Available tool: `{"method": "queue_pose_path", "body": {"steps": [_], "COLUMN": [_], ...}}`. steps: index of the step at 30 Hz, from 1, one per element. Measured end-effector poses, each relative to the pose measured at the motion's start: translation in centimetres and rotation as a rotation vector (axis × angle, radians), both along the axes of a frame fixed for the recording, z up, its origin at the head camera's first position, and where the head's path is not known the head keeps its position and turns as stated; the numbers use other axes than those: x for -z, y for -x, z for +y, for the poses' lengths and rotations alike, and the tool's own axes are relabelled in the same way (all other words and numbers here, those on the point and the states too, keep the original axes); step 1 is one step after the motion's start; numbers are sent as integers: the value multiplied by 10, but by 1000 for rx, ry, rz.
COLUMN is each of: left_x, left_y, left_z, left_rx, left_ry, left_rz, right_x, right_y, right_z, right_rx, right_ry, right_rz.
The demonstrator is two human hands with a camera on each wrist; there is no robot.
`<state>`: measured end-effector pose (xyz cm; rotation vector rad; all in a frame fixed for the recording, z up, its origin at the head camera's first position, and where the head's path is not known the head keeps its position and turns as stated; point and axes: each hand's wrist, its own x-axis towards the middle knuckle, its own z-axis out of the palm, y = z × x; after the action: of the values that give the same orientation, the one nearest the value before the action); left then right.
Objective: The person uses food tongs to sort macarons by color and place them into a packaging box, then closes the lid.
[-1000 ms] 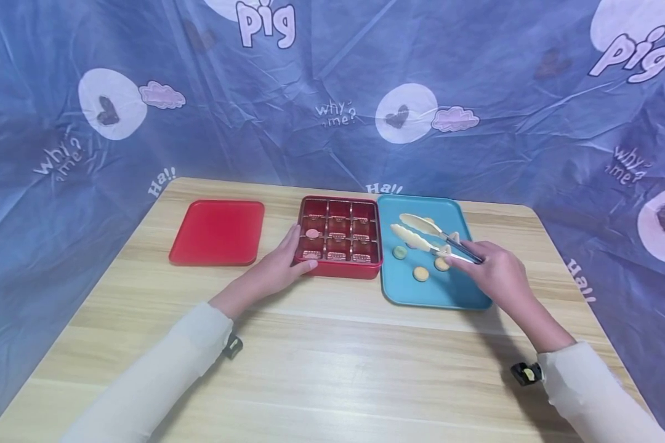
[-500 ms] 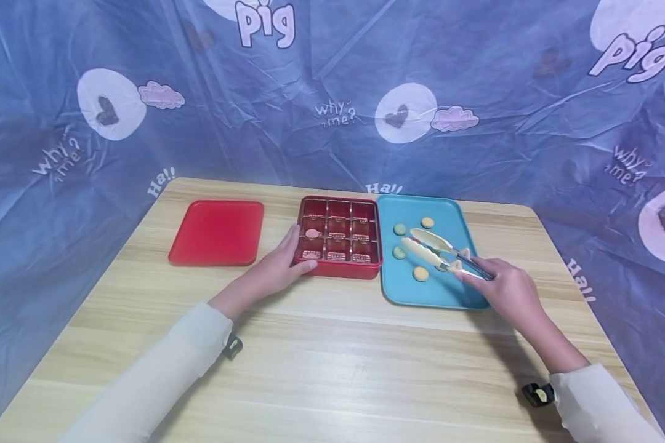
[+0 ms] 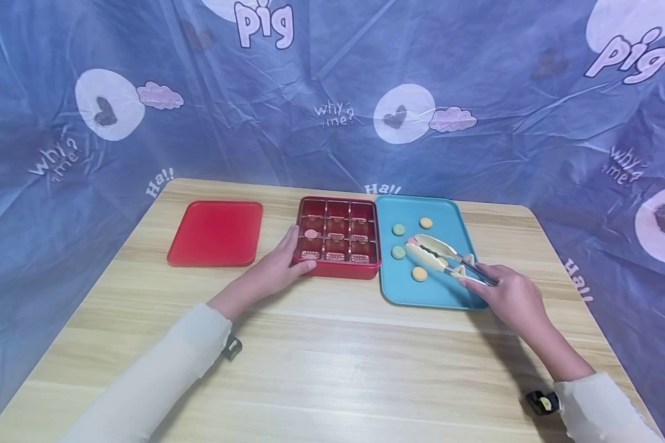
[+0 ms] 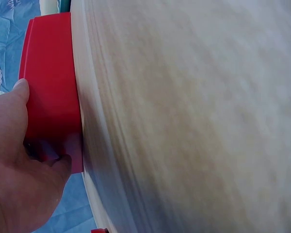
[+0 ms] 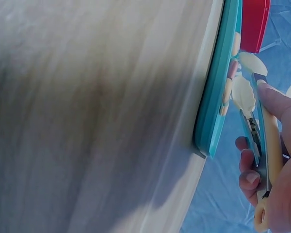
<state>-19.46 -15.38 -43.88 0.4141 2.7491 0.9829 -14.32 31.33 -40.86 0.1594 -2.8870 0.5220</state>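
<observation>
My right hand holds a pair of cream-tipped tongs over the blue tray. Their jaws stand apart, with a pink macaron at the tips; whether they touch it I cannot tell. Green macarons and yellow ones lie around it, one partly hidden behind the tongs. Left of the tray is a red box with a divided clear insert; two pink macarons sit in its left compartments. My left hand rests against the box's left side, thumb at the front corner.
A flat red lid lies to the left of the box. The box and the tray stand side by side near the back of the wooden table. Behind the table hangs a blue printed cloth.
The tongs have moved toward me and slightly right, uncovering the yellow and green macarons at the back, and their tips have come to the pink macaron. The left hand stays on the box.
</observation>
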Motion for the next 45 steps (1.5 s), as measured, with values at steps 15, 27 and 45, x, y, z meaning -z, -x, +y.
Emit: {"method": "queue_pose_path", "body": {"steps": [15,27,45], "left_x": [-2,-2,-3], "left_y": [-2,-2,-2], "left_z": [-1,-2,-1], "left_rx": [12,16,9], "left_ry": [-1,-5,1], "left_rz": [1,3,1], "right_x": [-4,-4,-4], "right_y": [1,-1,-3], "right_z": [-2,-13,-12], "right_rx": [-40,-94,-87], "right_ry": [-103,-122,-125], "right_rz": [121,215,179]}}
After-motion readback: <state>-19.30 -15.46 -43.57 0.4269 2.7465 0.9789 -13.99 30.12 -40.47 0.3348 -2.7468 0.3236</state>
